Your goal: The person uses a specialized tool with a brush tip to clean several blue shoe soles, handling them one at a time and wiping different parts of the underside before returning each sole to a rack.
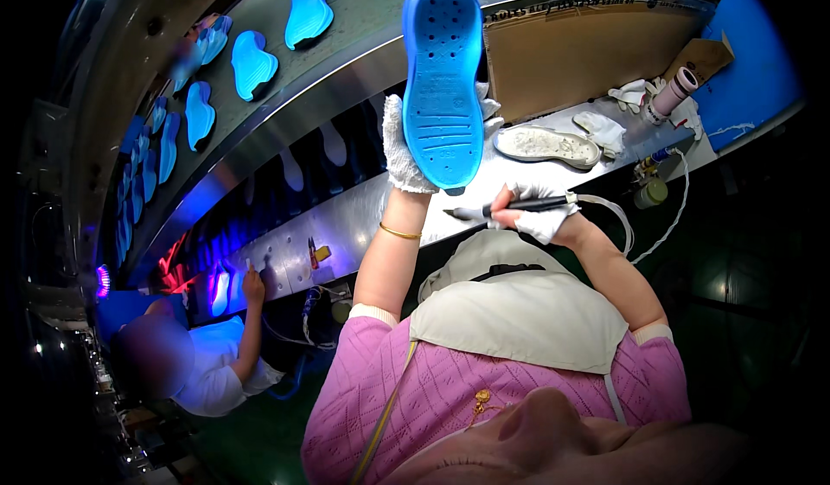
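My left hand (400,152), in a white knit glove, grips a blue shoe sole (443,96) from behind and below. The sole stands upright, heel end up, with its holed and ridged face toward me; most of my fingers are hidden behind it. My right hand (540,217), in a glove with bare fingertips, is closed around a brush (543,203) with a dark handle. Its bristles point left, just below the sole's lower tip and apart from it. A pale hose runs from the handle's rear. To the right, a white shoe upper (549,145) lies on the bench.
Beyond the bench (350,217), a conveyor belt (367,14) carries several blue soles. A pink tumbler (674,92), white gloves (634,94) and a cardboard panel (562,61) are at the right. Another person (212,364) works at left, near an orange-handled tool (320,252).
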The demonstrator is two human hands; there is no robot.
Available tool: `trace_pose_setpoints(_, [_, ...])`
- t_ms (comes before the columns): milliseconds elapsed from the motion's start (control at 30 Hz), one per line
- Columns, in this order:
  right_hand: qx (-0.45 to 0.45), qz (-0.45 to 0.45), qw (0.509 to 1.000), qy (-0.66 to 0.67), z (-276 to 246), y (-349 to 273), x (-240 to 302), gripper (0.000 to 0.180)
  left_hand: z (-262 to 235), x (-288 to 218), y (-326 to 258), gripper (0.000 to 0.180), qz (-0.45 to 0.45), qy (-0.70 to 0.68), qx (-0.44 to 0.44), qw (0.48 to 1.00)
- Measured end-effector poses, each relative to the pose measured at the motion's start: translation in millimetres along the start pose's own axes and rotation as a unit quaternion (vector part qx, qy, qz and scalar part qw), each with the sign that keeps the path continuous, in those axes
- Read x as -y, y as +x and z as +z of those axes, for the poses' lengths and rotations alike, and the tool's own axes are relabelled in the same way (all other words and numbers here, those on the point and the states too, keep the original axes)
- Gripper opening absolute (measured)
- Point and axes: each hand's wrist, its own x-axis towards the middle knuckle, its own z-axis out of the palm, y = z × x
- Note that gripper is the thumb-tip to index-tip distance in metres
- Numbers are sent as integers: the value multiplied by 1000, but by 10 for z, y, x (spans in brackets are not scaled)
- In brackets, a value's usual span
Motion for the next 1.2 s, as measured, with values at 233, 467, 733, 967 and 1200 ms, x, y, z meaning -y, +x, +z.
trace_pose_setpoints(233, [-59,-110,992,-1,-74,89,185,16,-5,-92,8,86,-76,39,-60,995])
trace_pose_setpoints(467, [4,-183,965,-188,-137,254,74,13,-83,-93,132,51,-110,87,-212,967])
trace_pose_setpoints(733, [84,64,984,-145,-372,223,300,13,-98,-34,97,37,-233,179,-217,931])
trace_pose_setpoints(967, [37,-15,967,-252,-315,267,300,9,-24,-87,137,44,-304,233,-198,902])
trace_pose_setpoints(1200, [16,-35,981,-192,-480,152,329,13,48,-21,78,48,-314,279,-178,890])
